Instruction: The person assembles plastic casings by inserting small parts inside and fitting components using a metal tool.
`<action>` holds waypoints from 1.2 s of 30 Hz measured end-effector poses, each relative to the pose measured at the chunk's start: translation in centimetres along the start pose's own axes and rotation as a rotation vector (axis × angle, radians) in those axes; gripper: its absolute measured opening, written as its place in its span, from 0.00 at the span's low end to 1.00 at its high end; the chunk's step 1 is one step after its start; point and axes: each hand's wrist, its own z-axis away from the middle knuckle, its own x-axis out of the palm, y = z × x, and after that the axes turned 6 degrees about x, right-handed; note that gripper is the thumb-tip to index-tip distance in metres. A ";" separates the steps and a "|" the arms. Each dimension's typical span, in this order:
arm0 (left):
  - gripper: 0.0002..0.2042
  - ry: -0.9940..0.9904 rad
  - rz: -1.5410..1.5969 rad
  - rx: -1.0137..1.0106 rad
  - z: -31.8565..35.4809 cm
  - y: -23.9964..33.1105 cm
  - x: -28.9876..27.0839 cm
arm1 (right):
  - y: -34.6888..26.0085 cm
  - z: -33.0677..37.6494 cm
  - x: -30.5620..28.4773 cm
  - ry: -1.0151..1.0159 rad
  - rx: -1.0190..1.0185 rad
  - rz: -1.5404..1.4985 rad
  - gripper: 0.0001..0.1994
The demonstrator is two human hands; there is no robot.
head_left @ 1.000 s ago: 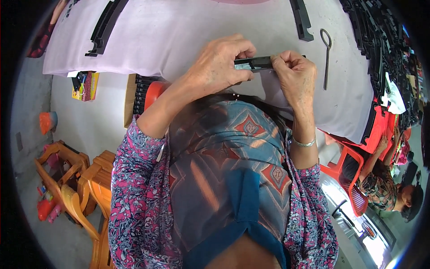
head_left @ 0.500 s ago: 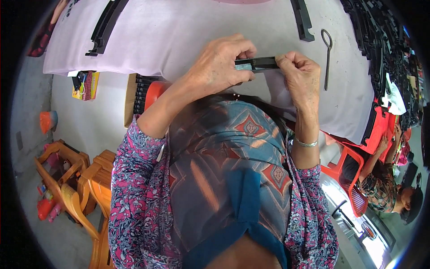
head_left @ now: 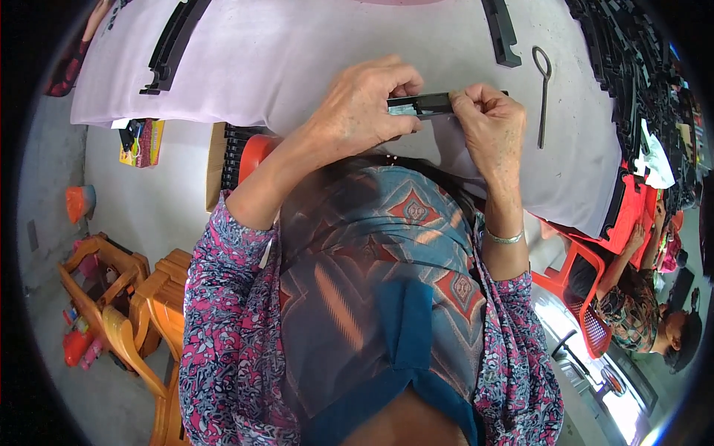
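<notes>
Between my two hands lies a narrow black plastic piece (head_left: 434,104), held level just over the table's near edge. My left hand (head_left: 364,100) grips its left end, thumb below and fingers curled above, and a pale bluish patch shows beside the thumb. With thumb and fingertips pinched, my right hand (head_left: 492,123) holds the piece farther along. A dark tip sticks out past those fingers. The left end is hidden in my left palm. To the right rests a dark metal rod with a looped end (head_left: 544,97).
Black plastic strips lie at the far left (head_left: 175,46) and far right (head_left: 501,33) of the cloth-covered table (head_left: 297,44). Many black parts (head_left: 632,67) are heaped along the right. A person (head_left: 632,312) sits beyond a red chair (head_left: 576,279). Wooden chairs (head_left: 141,320) stand lower left.
My right hand has slid slightly left along the black piece, and a dark tip now shows past its fingers. My left hand has barely moved.
</notes>
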 end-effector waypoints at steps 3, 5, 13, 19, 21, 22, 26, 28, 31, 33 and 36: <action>0.14 -0.013 0.008 -0.037 0.0 0.0 0.1 | -0.1 0.0 0.2 0.026 -0.017 0.065 0.09; 0.14 0.020 0.014 0.000 0.1 -0.2 0.3 | -0.6 0.3 0.3 0.035 -0.017 0.077 0.09; 0.17 0.064 0.017 0.075 0.1 0.1 0.1 | -0.7 0.3 0.1 0.039 -0.029 0.152 0.09; 0.18 0.024 0.022 0.045 0.2 0.0 0.0 | -0.2 0.3 -0.2 0.028 -0.002 0.074 0.09; 0.19 0.011 0.040 0.018 0.3 -0.1 0.2 | -0.2 0.3 -0.2 0.017 -0.022 0.087 0.09; 0.19 0.035 0.023 0.056 0.3 -0.2 0.3 | -0.4 0.3 -0.2 0.015 -0.022 0.088 0.09; 0.19 0.055 0.029 0.042 0.3 -0.1 0.4 | -0.6 0.4 0.1 0.044 -0.032 0.129 0.09; 0.18 0.074 0.027 0.071 0.3 -0.2 0.6 | -0.6 0.5 0.3 0.069 -0.053 0.163 0.09; 0.18 0.091 0.035 0.086 0.3 -0.1 0.5 | -0.7 0.5 0.3 0.064 -0.034 0.167 0.09; 0.18 0.090 0.045 0.070 0.3 0.1 0.5 | -0.3 0.6 0.4 0.057 -0.050 0.161 0.10; 0.17 0.086 0.090 0.060 0.3 0.3 0.4 | -0.9 0.9 0.2 0.045 -0.024 0.187 0.10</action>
